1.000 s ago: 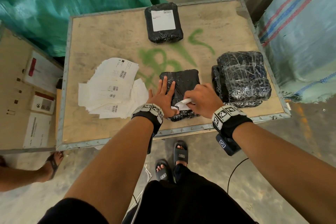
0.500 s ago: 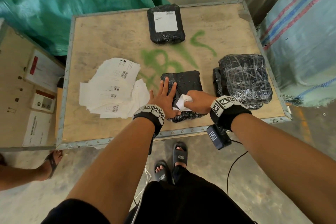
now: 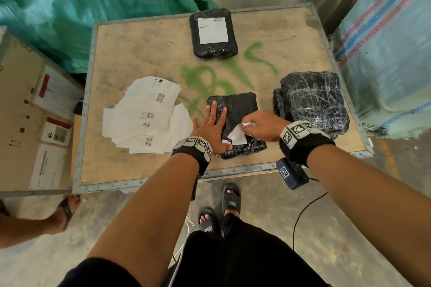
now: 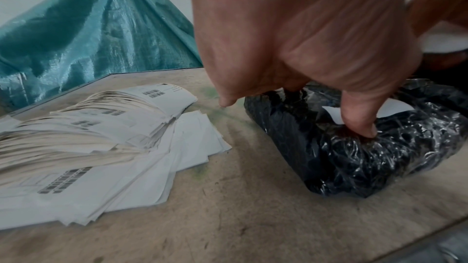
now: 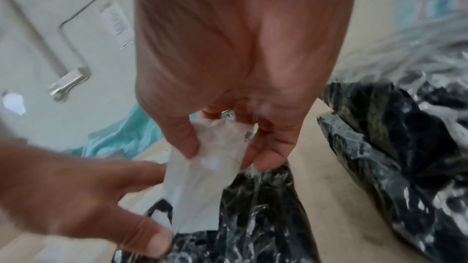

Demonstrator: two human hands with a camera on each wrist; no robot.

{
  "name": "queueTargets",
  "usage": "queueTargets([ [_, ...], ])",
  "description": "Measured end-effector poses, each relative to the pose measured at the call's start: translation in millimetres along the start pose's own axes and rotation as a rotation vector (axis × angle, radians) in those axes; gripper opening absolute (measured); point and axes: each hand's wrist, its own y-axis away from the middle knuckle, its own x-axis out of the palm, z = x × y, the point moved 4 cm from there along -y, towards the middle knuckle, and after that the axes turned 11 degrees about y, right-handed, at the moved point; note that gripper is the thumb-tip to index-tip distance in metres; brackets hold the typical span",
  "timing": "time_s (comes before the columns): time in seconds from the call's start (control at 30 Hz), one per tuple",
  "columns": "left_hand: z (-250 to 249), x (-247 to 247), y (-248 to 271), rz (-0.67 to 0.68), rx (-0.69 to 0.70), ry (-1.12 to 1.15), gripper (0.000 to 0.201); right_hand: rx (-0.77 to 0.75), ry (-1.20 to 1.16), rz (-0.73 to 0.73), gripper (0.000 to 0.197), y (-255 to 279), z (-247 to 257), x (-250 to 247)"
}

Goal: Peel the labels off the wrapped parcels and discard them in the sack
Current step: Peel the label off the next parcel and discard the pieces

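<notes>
Worktop (image 3: pixel 140 37): plywood top with metal edging, green spray marks at centre.

Near edge, centre: black film-wrapped parcel (image 3: pixel 240 105). Left hand (image 3: pixel 211 129) lies flat on its left half, fingers straight and spread, thumb (image 4: pixel 359 119) pressing the wrap at the parcel's near end. Grip relaxed and flat, holding nothing, only pinning the parcel down.

Right hand (image 3: pixel 261 124) above the parcel's right half. Thumb and fingers pinch the free end of a white label (image 3: pixel 238 135); in the right wrist view the label (image 5: pixel 202 177) runs taut from the pinch down to the wrap, its lower end stuck beside the left thumb. Most of the label is lifted clear.

Far edge, centre: second black parcel (image 3: pixel 213 32) with a white label on top, untouched.

Right edge: a stack of wrapped parcels (image 3: pixel 312 100), no label showing.

Left side: loose fanned pile of white barcoded sheets (image 3: pixel 144 119), just beside the left hand.

Off the worktop's right edge: striped woven sack (image 3: pixel 391 53). Green tarp (image 3: pixel 81 7) behind the far left corner.
</notes>
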Motion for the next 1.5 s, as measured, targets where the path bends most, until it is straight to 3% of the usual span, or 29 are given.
queueTargets([
  [0.1,0,0,-1,-0.004,-0.003,-0.003,0.117,0.045,0.195,0.021,0.037,-3,5,4],
  [0.23,0,0,-1,-0.005,-0.008,-0.01,0.116,0.027,0.303,-0.085,0.025,-1,12,8],
  [0.37,0,0,0,-0.014,-0.007,-0.004,0.117,0.095,0.215,0.031,0.027,-6,10,18],
  [0.5,0,0,0,-0.017,-0.007,-0.005,0.116,0.216,0.139,0.193,0.051,-15,9,25],
  [0.6,1,1,0,-0.022,-0.002,-0.004,0.117,0.203,0.029,0.156,0.058,-16,6,15],
  [0.67,1,2,0,-0.016,0.002,0.0,0.117,0.116,-0.067,0.087,0.061,-12,0,-1],
  [0.83,1,0,-1,-0.005,0.003,-0.005,0.118,-0.001,-0.166,-0.107,0.014,-8,-14,-29],
  [1.03,1,0,0,0.003,-0.002,-0.007,0.118,-0.078,0.183,-0.18,0.003,-9,-14,-26],
  [1.27,1,0,0,-0.003,-0.004,-0.003,0.119,-0.076,0.244,-0.024,0.033,3,-14,-4],
  [1.5,0,0,1,-0.004,-0.007,-0.003,0.119,-0.071,0.212,-0.116,0.041,14,-10,4],
])
